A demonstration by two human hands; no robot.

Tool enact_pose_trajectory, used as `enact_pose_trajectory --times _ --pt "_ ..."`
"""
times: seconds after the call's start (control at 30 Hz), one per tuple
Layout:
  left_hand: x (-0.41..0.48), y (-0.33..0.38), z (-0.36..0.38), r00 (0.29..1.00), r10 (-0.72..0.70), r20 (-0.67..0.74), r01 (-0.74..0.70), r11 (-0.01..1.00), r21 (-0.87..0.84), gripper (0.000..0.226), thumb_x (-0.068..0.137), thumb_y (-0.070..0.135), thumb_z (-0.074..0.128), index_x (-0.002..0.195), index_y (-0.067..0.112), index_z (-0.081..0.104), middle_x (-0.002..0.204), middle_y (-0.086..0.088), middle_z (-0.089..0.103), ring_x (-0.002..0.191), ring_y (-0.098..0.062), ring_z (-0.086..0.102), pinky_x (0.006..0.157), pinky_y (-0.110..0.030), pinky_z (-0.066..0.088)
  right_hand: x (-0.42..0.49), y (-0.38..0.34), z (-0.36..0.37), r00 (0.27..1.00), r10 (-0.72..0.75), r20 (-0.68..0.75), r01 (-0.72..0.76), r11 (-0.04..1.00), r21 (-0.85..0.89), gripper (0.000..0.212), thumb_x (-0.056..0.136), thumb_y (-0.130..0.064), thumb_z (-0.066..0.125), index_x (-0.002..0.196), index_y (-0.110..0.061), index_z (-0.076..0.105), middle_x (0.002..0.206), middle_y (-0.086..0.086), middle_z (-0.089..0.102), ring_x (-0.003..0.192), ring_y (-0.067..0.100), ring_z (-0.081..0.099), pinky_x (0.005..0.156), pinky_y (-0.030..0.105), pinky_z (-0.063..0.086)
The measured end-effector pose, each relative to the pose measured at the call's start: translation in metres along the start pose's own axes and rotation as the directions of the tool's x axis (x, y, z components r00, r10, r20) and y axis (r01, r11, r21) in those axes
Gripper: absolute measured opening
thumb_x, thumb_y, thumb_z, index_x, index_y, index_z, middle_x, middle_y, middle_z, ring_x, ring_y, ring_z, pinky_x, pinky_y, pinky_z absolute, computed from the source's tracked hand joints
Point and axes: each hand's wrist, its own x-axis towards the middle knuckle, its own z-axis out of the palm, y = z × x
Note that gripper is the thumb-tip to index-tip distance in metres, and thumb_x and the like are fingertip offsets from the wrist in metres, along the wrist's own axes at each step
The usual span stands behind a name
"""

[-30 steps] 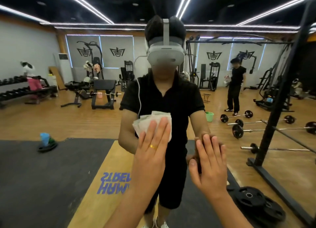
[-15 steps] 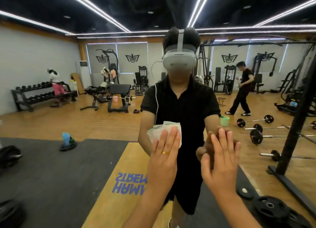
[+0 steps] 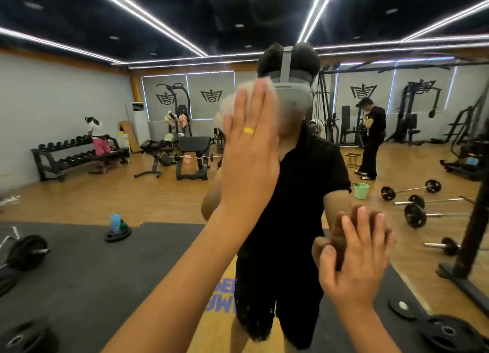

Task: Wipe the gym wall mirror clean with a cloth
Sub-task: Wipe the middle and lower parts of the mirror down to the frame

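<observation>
A person faces the gym wall mirror [image 3: 66, 199] straight ahead, left hand [image 3: 248, 146] flat, fingers straight, pressing a pale cloth [image 3: 228, 106] to the upright glass at head height, while the open right hand [image 3: 357, 257] rests lower on the glass, well apart.

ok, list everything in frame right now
mirror: 1, fills the view, reflects the gym
cloth: 1, white, on mirror, upper centre
bucket: 1, green, reflected floor, right
dumbbell rack: 1, black, reflected left wall
bench: 1, black, reflected centre-left
barbells: several, black plates, reflected floor, right
weight plates: several, black, bottom corners
other people: 2, reflected, one at rack, one right
own reflection: 1, black clothes, grey headset, centre
left hand: 1, flat, presses cloth
right hand: 1, flat on mirror, lower right
</observation>
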Motion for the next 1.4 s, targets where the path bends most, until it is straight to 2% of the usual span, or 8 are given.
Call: enact_pose_trajectory --times 0.2,0.3,0.4,0.53,0.77,1.03,1.27,1.4 --pt "-0.019 0.025 0.016 0.803 0.507 0.311 -0.574 0.799 0.181 0.065 0.098 0.012 0.033 0.163 0.012 0.027 0.171 -0.005 0.021 0.158 -0.024 0.014 0.127 -0.041 0.008 -0.001 0.001 -0.002 1.0 -0.015 0.002 0.015 0.999 -0.042 0.057 0.091 -0.026 0.048 0.144 -0.005 0.044 0.172 -0.005 0.014 0.159 0.027 0.012 0.126 0.057 0.007" --pt "0.004 -0.003 -0.007 0.871 0.458 0.18 -0.484 0.862 0.15 0.067 0.096 0.003 0.045 0.16 0.007 0.03 0.168 -0.013 0.028 0.155 -0.026 0.018 0.124 -0.046 0.023 0.002 -0.001 -0.002 1.0 -0.015 -0.011 0.015 0.999 -0.036 0.058 0.09 -0.026 0.048 0.144 -0.005 0.044 0.172 -0.006 0.015 0.159 0.026 0.012 0.127 0.054 0.007" --pt "0.049 -0.049 -0.046 0.988 0.151 -0.028 -0.147 0.982 0.115 0.066 0.098 0.003 0.046 0.161 0.008 0.027 0.165 -0.017 0.029 0.141 -0.038 0.038 0.104 -0.06 0.051 0.001 -0.003 -0.001 1.0 -0.014 -0.022 0.013 1.0 -0.029 0.058 0.089 -0.026 0.048 0.143 -0.005 0.044 0.172 -0.008 0.015 0.159 0.025 0.012 0.127 0.052 0.007" --pt "0.08 -0.08 -0.069 0.984 -0.079 -0.158 0.088 0.995 0.049 0.059 0.109 0.018 0.034 0.165 0.019 0.018 0.173 -0.005 0.013 0.153 -0.036 0.029 0.115 -0.048 0.045 0.001 -0.003 0.002 1.0 -0.003 -0.02 0.002 0.999 -0.037 0.058 0.089 -0.026 0.048 0.143 -0.005 0.044 0.172 -0.007 0.015 0.159 0.027 0.012 0.128 0.053 0.006" --pt "0.002 -0.023 -0.017 0.954 0.281 0.109 -0.288 0.956 0.062 0.064 0.104 0.005 0.05 0.163 0.01 0.025 0.172 -0.006 0.018 0.16 -0.024 0.006 0.128 -0.043 0.005 0.002 -0.006 0.003 1.0 0.014 -0.024 -0.014 0.999 -0.031 0.057 0.092 -0.026 0.048 0.146 -0.007 0.043 0.172 -0.006 0.016 0.159 0.028 0.013 0.128 0.055 0.007" --pt "0.045 0.007 -0.003 0.989 0.145 -0.005 -0.145 0.989 -0.013 0.067 0.1 -0.003 0.048 0.162 0.007 0.026 0.171 -0.008 0.021 0.159 -0.029 0.007 0.126 -0.043 -0.001 -0.001 -0.007 0.002 1.0 0.025 -0.009 -0.025 1.0 -0.007 0.058 0.092 -0.025 0.048 0.147 -0.008 0.042 0.172 -0.005 0.017 0.159 0.03 0.014 0.127 0.057 0.007" --pt "0.098 0.077 0.04 0.886 0.443 0.134 -0.458 0.88 0.121 0.07 0.097 0.006 0.051 0.162 0.011 0.026 0.171 -0.006 0.021 0.159 -0.026 0.013 0.127 -0.045 0.008 -0.001 -0.005 -0.002 0.999 0.033 0.006 -0.033 0.999 0.009 0.056 0.091 -0.025 0.048 0.144 -0.006 0.045 0.172 -0.007 0.016 0.159 0.028 0.012 0.128 0.053 0.005" --pt "0.089 0.071 0.04 0.904 0.42 0.078 -0.427 0.892 0.147 0.07 0.095 0.005 0.046 0.162 0.009 0.026 0.17 -0.008 0.023 0.158 -0.027 0.015 0.127 -0.044 0.01 0.001 -0.003 -0.002 1.0 0.025 0.006 -0.026 1.0 0.018 0.056 0.092 -0.026 0.048 0.145 -0.007 0.045 0.172 -0.007 0.016 0.159 0.027 0.012 0.128 0.053 0.005"
